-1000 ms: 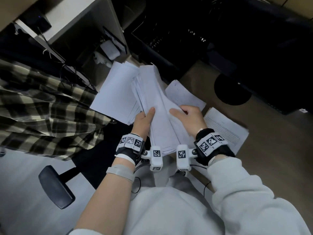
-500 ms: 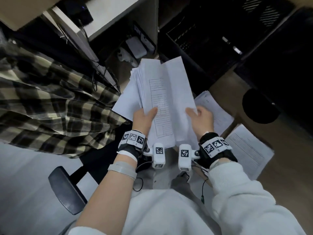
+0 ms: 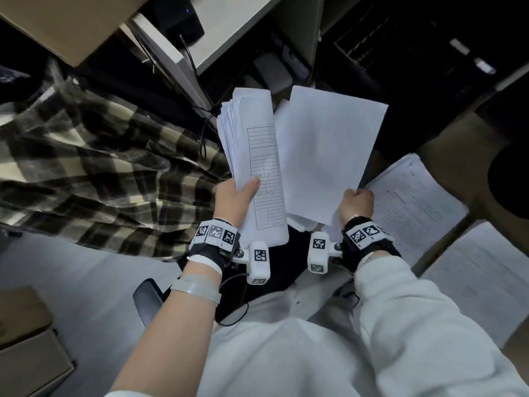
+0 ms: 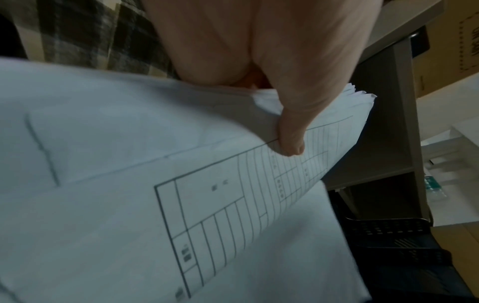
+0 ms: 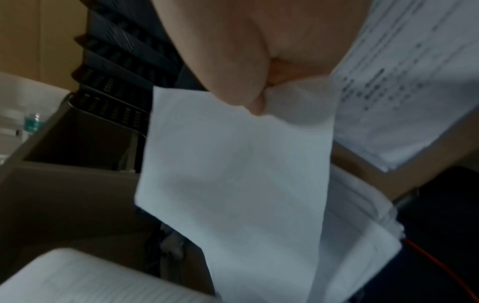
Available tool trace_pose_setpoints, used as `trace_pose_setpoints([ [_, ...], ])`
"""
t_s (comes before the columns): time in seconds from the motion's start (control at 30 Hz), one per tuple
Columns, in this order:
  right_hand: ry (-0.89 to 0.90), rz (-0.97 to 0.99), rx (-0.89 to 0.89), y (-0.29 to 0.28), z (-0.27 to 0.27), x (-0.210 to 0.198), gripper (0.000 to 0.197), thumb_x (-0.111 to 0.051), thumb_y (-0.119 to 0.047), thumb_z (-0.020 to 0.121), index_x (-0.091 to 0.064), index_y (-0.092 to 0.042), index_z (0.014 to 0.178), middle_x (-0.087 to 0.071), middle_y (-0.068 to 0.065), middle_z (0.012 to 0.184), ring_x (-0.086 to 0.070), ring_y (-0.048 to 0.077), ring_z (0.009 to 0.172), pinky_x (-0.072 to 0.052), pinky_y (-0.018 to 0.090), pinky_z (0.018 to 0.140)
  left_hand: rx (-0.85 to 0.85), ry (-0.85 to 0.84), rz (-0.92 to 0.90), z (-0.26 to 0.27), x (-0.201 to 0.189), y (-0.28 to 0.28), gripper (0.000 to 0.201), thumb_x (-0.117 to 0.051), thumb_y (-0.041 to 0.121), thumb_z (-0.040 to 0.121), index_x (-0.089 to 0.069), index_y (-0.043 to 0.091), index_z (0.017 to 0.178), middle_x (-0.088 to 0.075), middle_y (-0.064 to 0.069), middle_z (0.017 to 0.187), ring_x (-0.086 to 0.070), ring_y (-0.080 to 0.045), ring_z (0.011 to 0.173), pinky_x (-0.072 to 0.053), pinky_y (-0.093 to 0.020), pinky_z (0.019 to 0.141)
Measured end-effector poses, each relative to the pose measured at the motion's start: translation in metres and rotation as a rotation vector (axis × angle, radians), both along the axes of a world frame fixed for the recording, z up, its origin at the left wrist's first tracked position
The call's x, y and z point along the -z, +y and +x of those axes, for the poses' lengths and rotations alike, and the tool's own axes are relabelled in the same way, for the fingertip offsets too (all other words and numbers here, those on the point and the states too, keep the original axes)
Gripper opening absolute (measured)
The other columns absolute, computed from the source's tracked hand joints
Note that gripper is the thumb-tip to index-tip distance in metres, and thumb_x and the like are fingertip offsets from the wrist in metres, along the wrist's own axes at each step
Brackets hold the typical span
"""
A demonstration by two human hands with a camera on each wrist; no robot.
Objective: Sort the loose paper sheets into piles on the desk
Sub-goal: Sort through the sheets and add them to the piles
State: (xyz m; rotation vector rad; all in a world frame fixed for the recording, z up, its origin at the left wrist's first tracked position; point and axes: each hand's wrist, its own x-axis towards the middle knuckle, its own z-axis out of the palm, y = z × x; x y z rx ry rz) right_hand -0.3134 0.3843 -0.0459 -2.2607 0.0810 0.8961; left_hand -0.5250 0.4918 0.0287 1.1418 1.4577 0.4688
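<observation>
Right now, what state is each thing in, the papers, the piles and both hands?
Left hand: grips the paper stack, thumb on top.
Paper stack: held up off the desk, a ruled form facing up.
Right hand: pinches the single sheet at its lower edge.
Single sheet: lifted clear of the stack, blank side showing.
Printed pile: lying flat on the desk.
Second pile: lying flat, nearer the person.

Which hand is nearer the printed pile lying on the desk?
Right. The right hand, pinching a blank sheet, sits right beside the printed pile; the left hand grips the held stack farther off.
</observation>
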Motion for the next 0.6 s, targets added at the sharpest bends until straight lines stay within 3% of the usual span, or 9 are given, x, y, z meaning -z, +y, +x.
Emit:
trace_pose_setpoints([
  [0.1, 0.129, 0.020, -0.103, 0.015, -0.017, 0.018, 0.030, -0.046, -0.014, 0.098, -0.056, 0.003, 0.121, -0.052, 0.009, 0.105, -0.059, 0.032, 0.109, -0.038, 0.027, 0.088, 0.018, 0.016, -0.032, -0.002, 0.004, -0.002, 0.026, -0.070, 0.022, 0.091, -0.071, 0.005, 0.110, -0.076, -0.006, 0.101, -0.073, -0.022, 0.096, -0.058, -0.047, 0.090],
  [0.17, 0.186, 0.017, -0.151, 0.020, -0.023, 0.026, 0.016, -0.046, -0.014, 0.097, -0.055, -0.001, 0.101, -0.049, 0.010, 0.099, -0.055, 0.030, 0.094, -0.036, 0.026, 0.083, 0.011, 0.026, -0.054, -0.001, 0.008, -0.003, 0.027, -0.071, 0.024, 0.091, -0.071, 0.005, 0.109, -0.077, -0.006, 0.100, -0.073, -0.023, 0.095, -0.058, -0.048, 0.089],
  [0.23, 0.237, 0.040, -0.162, 0.023, -0.025, 0.025, 0.022, -0.049, -0.025, 0.093, -0.051, -0.003, 0.096, -0.049, 0.011, 0.098, -0.056, 0.029, 0.094, -0.041, 0.029, 0.087, 0.014, 0.021, -0.062, 0.000, 0.008, -0.004, 0.029, -0.071, 0.024, 0.091, -0.071, 0.004, 0.111, -0.076, -0.006, 0.101, -0.073, -0.022, 0.095, -0.058, -0.048, 0.089],
  [0.3, 0.272, 0.033, -0.211, 0.023, -0.022, 0.018, 0.051, -0.055, -0.043, 0.085, -0.054, 0.000, 0.112, -0.054, 0.011, 0.104, -0.060, 0.033, 0.107, -0.046, 0.032, 0.090, 0.027, 0.020, -0.057, 0.004, 0.008, -0.006, 0.029, -0.071, 0.025, 0.091, -0.070, 0.004, 0.112, -0.076, -0.004, 0.101, -0.073, -0.020, 0.095, -0.058, -0.046, 0.089],
  [0.4, 0.125, 0.098, -0.270, 0.012, -0.015, -0.008, 0.079, -0.069, -0.036, 0.085, -0.031, -0.006, 0.147, -0.046, 0.012, 0.142, -0.047, 0.030, 0.129, -0.038, 0.030, 0.098, 0.038, -0.010, -0.034, 0.017, 0.007, -0.012, 0.033, -0.069, 0.030, 0.092, -0.070, 0.007, 0.114, -0.075, -0.003, 0.105, -0.072, -0.019, 0.100, -0.056, -0.046, 0.093],
  [0.47, -0.041, 0.240, -0.356, 0.001, -0.009, -0.032, 0.072, -0.075, -0.029, 0.084, -0.040, -0.014, 0.145, -0.047, 0.002, 0.141, -0.047, 0.023, 0.127, -0.039, 0.032, 0.101, 0.045, -0.062, -0.038, 0.031, 0.007, -0.018, 0.025, -0.064, 0.036, 0.094, -0.071, 0.016, 0.108, -0.075, -0.001, 0.106, -0.070, -0.021, 0.105, -0.054, -0.046, 0.097],
  [0.53, 0.056, 0.421, -0.471, -0.011, -0.008, -0.058, 0.061, -0.076, -0.026, 0.085, -0.050, -0.023, 0.140, -0.049, -0.013, 0.139, -0.050, 0.009, 0.124, -0.041, 0.022, 0.096, 0.057, -0.101, -0.084, 0.049, 0.001, -0.029, 0.019, -0.054, 0.036, 0.101, -0.069, 0.025, 0.097, -0.073, 0.002, 0.105, -0.068, -0.020, 0.107, -0.052, -0.043, 0.101],
  [0.6, 0.180, 0.497, -0.602, -0.025, -0.006, -0.072, 0.070, -0.080, -0.026, 0.083, -0.047, -0.029, 0.144, -0.052, -0.018, 0.140, -0.050, -0.002, 0.124, -0.043, 0.016, 0.098, 0.062, -0.149, -0.140, 0.065, -0.003, -0.041, 0.024, -0.048, 0.038, 0.103, -0.067, 0.024, 0.099, -0.073, 0.001, 0.107, -0.068, -0.018, 0.107, -0.051, -0.041, 0.101],
])
